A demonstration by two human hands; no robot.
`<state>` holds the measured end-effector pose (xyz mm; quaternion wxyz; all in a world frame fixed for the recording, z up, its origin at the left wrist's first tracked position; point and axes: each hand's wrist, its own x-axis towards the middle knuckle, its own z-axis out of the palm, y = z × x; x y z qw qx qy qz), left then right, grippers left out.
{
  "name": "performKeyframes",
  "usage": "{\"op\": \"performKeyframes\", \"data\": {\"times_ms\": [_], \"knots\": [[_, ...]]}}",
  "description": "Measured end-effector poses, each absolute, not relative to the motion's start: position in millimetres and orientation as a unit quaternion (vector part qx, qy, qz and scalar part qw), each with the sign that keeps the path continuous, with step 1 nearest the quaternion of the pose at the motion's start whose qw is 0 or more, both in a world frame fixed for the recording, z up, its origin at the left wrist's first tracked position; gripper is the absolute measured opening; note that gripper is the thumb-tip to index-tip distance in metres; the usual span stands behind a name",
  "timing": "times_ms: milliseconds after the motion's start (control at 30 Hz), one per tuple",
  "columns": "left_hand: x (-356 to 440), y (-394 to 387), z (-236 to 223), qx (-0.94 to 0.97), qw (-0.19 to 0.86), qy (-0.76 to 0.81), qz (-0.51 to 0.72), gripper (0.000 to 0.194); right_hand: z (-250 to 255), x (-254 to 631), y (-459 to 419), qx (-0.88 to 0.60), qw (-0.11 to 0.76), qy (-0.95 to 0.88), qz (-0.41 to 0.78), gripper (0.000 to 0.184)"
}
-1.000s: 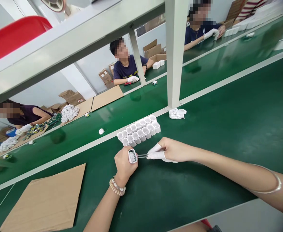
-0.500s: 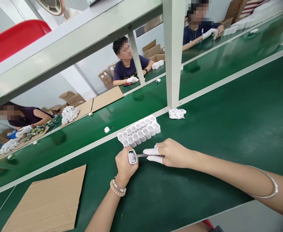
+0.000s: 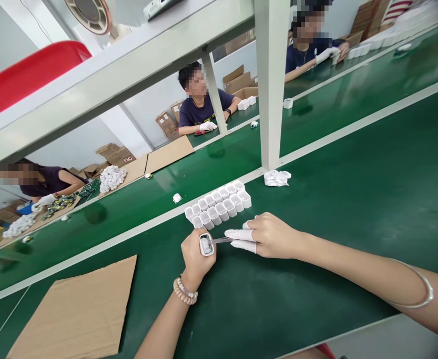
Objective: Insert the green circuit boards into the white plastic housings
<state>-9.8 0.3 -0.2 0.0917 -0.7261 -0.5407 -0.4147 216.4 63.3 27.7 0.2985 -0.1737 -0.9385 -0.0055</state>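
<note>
Versus the last frame: my view has shifted slightly. On the green belt, the white-topped piece has moved right relative to the open white cups, and a small white part has come out from behind the post. Hands are nearly unchanged.

My left hand is closed around one white housing, mouth facing me, green and whitish material inside. My right hand, with white finger covers on some fingers, pinches metal tweezers; their tips reach into the housing's mouth. Can't tell whether the tips grip anything.

Counts: 15 cups, 8 in the back row, 7 in front, just beyond the left hand. 1 cardboard sheet on the near bench, left of the left arm. 1 crumpled white item by the post's foot. 2 bead strands on the left wrist, 1 bangle on the right arm. 3 co-workers across the belt, 2 white heaps at far left.
</note>
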Motion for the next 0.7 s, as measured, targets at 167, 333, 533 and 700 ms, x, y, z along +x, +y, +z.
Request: {"op": "performKeyframes", "data": {"times_ms": [167, 333, 533, 700], "knots": [[-8.7, 0.1, 1.2, -0.736, 0.09, -0.523, -0.419, 0.014, 25.6, 214.5, 61.4, -0.146, 0.314, -0.938, -0.034, 0.038], [-7.9, -1.0, 2.9, -0.74, 0.093, -0.524, -0.412, 0.011, 30.5, 216.5, 63.3, -0.168, 0.314, -0.934, 0.005, 0.043], [-7.3, -1.1, 3.1, -0.751, 0.091, -0.516, -0.402, 0.011, 31.9, 217.3, 64.8, -0.187, 0.267, -0.945, 0.01, 0.049], [-7.7, -1.1, 2.8, -0.759, 0.1, -0.511, -0.39, 0.011, 31.9, 218.0, 64.7, -0.205, 0.214, -0.955, 0.004, 0.045]]}}
